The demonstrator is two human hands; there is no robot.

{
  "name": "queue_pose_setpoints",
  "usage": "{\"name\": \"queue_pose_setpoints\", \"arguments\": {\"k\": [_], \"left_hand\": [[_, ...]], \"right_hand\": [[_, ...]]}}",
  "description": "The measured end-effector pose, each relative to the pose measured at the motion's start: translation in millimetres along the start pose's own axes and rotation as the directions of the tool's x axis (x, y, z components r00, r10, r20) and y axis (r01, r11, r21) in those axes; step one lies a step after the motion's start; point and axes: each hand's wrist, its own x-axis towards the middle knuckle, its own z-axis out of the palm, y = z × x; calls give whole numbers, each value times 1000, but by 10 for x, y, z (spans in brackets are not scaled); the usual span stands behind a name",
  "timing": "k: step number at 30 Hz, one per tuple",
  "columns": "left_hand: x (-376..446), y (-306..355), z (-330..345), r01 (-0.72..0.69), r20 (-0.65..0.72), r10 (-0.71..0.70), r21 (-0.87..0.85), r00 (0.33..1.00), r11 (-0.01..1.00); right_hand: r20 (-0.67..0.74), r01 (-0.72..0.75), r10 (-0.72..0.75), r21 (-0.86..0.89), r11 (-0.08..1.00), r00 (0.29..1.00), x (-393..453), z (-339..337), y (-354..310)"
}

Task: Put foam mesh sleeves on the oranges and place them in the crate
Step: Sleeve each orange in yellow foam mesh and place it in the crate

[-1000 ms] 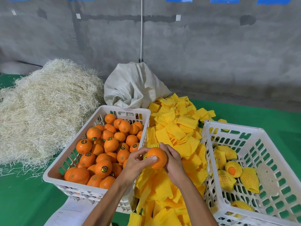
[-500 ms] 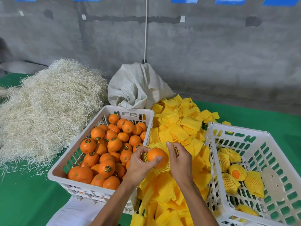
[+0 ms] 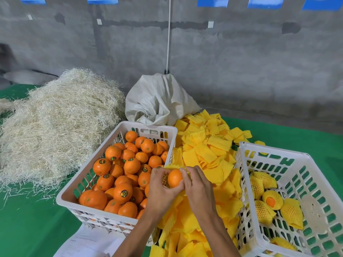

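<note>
Straw heap (image 3: 55, 130), sack (image 3: 157, 101), perhaps paper (image 3: 89, 242) flank both crates.

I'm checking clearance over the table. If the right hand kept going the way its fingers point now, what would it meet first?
The right hand points up-left onto the orange it holds; past that, probably the rim of the crate of bare oranges, though depth is unclear.

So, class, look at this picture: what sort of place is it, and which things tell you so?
Probably a fruit packing area. A crate of bare oranges, a heap of foam mesh sleeves and a second crate holding sleeved oranges sit on green matting by a bare concrete wall.
</note>
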Motion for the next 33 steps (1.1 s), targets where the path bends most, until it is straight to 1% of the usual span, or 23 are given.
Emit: {"name": "queue_pose_setpoints", "arguments": {"k": [2, 4, 6, 7, 8, 9, 10, 11, 12, 13, 14, 15, 16, 17, 19, 23, 25, 27, 29, 31, 32, 33], "left_hand": [[4, -26, 18, -18, -16, 19, 33, 1000, 999], [-5, -43, 28, -29, -5, 29, 56, 1000, 998], [4, -58, 26, -2, 27, 1, 52, 1000, 999], [12, -52, 18, 17, 48, -18, 32, 999, 999], [23, -55, 7, 38, 62, -38, 2, 997, 999], [38, -72, -14, 66, 72, -63, -39, 995, 997], [51, -94, -39, 95, 87, -87, -94, 992, 991], [55, -106, -71, 122, 104, -107, -151, 989, 981], [54, -114, -103, 142, 121, -118, -214, 986, 966], [47, -114, -133, 153, 139, -119, -272, 983, 950], [38, -106, -158, 154, 158, -108, -322, 982, 934], [27, -83, -175, 155, 182, -95, -355, 979, 922], [22, -70, -183, 154, 203, -82, -373, 976, 915], [25, -56, -190, 152, 219, -71, -380, 973, 912], [20, -22, -204, 153, 250, -59, -379, 967, 912], [24, 16, -230, 175, 319, -48, -381, 947, 908], [37, 5, -216, 187, 324, -61, -372, 944, 909], [59, 3, -203, 185, 336, -59, -358, 940, 915], [93, -2, -198, 150, 338, -33, -327, 941, 933], [130, -28, -194, 140, 347, -36, -279, 937, 950], [141, -50, -188, 152, 352, -52, -263, 935, 953], [146, -76, -179, 167, 351, -70, -253, 934, 953]], "right_hand": [[1, 137, -139, -173, 975, 990, -2, 35, -22], [16, 241, -246, -269, 932, 969, 12, 49, -7], [32, 297, -300, -289, 910, 953, 16, 55, 27], [34, 298, -298, -226, 927, 954, 12, 45, 50], [28, 256, -254, -93, 962, 967, 16, 24, 70], [27, 166, -169, 79, 983, 985, 23, -5, 85], [23, 54, -60, 206, 977, 998, 32, -32, 112], [15, -69, 67, 258, 964, 998, 53, -57, 149], [25, -201, 202, 270, 941, 979, 80, -87, 190], [78, -332, 323, 288, 898, 943, 117, -113, 231], [177, -439, 401, 327, 837, 899, 152, -140, 258], [288, -514, 429, 384, 767, 856, 173, -157, 267], [372, -559, 424, 440, 702, 826, 178, -171, 269], [417, -579, 408, 487, 655, 812, 177, -179, 270], [426, -569, 382, 538, 622, 820, 184, -186, 268], [336, -454, 312, 553, 699, 889, 221, -201, 309], [331, -434, 294, 523, 734, 897, 219, -216, 313], [320, -419, 284, 528, 739, 904, 205, -230, 270], [318, -424, 284, 597, 681, 905, 198, -241, 223], [370, -467, 286, 663, 585, 884, 189, -241, 241], [411, -515, 310, 671, 534, 857, 187, -230, 269], [469, -589, 357, 663, 461, 808, 186, -215, 301]]}}
